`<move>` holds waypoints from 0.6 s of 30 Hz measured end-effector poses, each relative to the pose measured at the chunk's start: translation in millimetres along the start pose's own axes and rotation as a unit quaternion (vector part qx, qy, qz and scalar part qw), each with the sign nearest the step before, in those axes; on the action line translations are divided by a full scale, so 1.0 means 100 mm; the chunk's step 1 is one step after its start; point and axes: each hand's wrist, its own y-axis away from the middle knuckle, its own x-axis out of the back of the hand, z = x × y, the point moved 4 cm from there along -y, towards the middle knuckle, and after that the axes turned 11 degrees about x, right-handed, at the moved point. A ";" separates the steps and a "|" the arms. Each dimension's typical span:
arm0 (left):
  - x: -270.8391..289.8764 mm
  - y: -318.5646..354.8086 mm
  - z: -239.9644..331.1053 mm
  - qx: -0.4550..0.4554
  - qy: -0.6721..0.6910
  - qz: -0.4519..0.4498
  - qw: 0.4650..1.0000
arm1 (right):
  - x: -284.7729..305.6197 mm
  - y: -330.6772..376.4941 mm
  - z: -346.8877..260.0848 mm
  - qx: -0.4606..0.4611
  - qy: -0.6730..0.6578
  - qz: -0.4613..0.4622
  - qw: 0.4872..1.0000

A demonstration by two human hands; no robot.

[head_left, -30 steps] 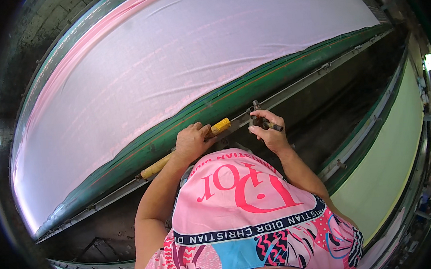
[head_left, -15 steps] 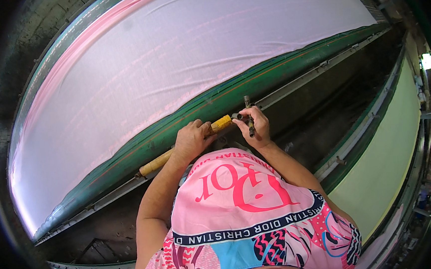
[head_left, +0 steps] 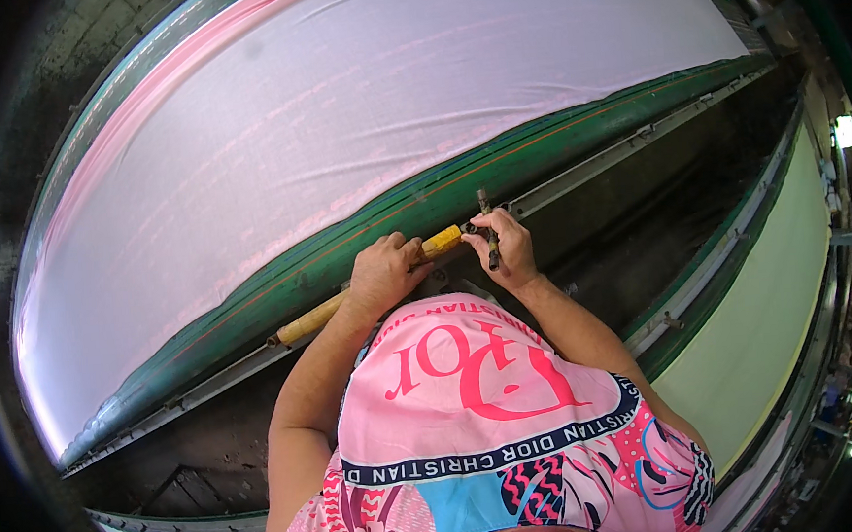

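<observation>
My left hand point(head_left: 385, 272) is closed around a yellow pole point(head_left: 316, 320), which slants up to the right and has a brighter yellow end. Close to that end, my right hand point(head_left: 509, 250) grips a dark metal T-shaped piece point(head_left: 492, 253) between thumb and fingers. Its crossbar stands nearly upright in the view, and its short stem points toward the pole's tip. Whether stem and pole touch I cannot tell. Both hands are at the near edge of a long table covered with pale pinkish cloth point(head_left: 336, 104).
A green band point(head_left: 411, 193) and a grey metal rail point(head_left: 587, 166) run along the table's near side. Behind me, across a dark floor strip point(head_left: 640, 211), stands another long table with a pale green top point(head_left: 755, 302). A thin dark metal frame point(head_left: 190, 490) lies at lower left.
The T-shaped piece has come closer to the yellow pole's bright end, and less of its grey stem shows. My left hand keeps its hold, almost unmoved.
</observation>
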 end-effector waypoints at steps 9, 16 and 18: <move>-0.03 -0.03 -0.02 0.006 -0.003 -0.001 1.000 | -0.07 0.10 0.09 -0.005 -0.023 -0.024 0.999; -0.08 -0.20 0.16 -0.031 -0.021 0.006 0.999 | -0.01 0.08 0.06 0.014 -0.003 -0.047 0.999; -0.15 -0.36 0.31 -0.062 -0.010 0.017 0.998 | -0.01 0.10 0.02 0.021 0.011 -0.047 0.999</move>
